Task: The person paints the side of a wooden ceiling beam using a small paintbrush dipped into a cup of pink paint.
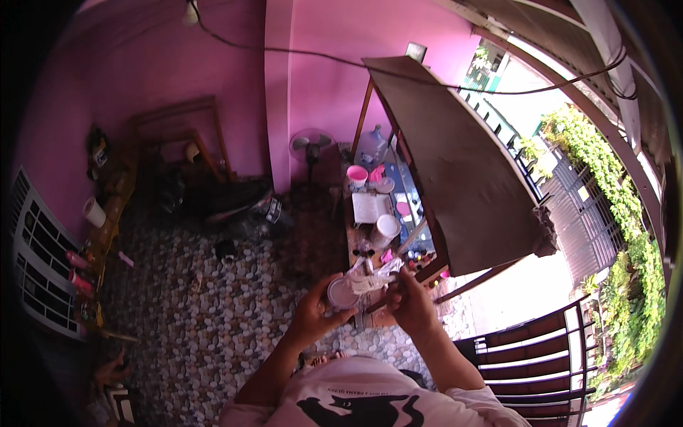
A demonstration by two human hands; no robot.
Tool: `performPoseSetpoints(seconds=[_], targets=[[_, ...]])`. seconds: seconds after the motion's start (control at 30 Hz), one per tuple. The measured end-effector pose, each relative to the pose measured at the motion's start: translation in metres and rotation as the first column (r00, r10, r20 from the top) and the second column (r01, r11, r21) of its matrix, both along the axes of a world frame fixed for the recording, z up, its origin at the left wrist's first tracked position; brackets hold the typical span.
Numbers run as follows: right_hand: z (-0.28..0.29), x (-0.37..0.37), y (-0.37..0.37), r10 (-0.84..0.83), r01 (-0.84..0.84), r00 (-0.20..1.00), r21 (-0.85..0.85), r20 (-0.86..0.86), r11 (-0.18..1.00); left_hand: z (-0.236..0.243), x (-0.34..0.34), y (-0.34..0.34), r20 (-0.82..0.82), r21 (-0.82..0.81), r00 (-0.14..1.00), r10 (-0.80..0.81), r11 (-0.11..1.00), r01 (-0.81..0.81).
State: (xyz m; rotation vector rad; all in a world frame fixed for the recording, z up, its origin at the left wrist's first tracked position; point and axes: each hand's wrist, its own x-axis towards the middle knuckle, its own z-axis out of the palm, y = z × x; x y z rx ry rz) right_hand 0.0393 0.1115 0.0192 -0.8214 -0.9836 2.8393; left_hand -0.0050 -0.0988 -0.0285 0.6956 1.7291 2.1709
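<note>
Here, left fingers [322,286] clasp a cup [343,293], right fingers [403,284] a white bundle [374,282], near tubs [386,229].

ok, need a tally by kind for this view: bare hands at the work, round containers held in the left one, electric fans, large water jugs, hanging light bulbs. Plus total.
Bare hands: 2 (left hand, right hand)
Held round container: 1
Electric fan: 1
Large water jug: 1
Hanging light bulb: 1
Total: 6
</note>
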Motion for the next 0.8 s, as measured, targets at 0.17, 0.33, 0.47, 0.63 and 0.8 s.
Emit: performPoseSetpoints(seconds=[0.17, 0.33, 0.47, 0.63, 0.8], targets=[[0.019, -0.011, 0.009, 0.089, -0.114, 0.965, -0.09, -0.249, 0.989, -0.001, 0.007, -0.011, -0.033, 0.057, 0.998, 0.048, 0.997, -0.047], [0.104, -0.036, 0.033, -0.015, 0.032, 0.881, 0.029, -0.473, 0.999, 0.016, 0.011, -0.02, -0.008, 0.045, 0.996, 0.092, 0.995, -0.092], [0.192, -0.056, 0.065, -0.121, 0.212, 0.705, 0.045, -0.699, 0.976, 0.011, 0.012, -0.031, -0.094, -0.167, 0.985, 0.145, 0.973, -0.159], [0.317, -0.058, 0.085, -0.148, 0.58, 0.418, 0.138, -0.896, 0.803, 0.004, 0.026, -0.033, -0.153, -0.138, 0.952, 0.266, 0.948, -0.287], [0.424, -0.076, 0.093, -0.041, 0.788, 0.193, 0.13, -0.98, 0.602, 0.014, 0.042, -0.037, -0.135, -0.054, 0.935, 0.327, 0.94, -0.337]])
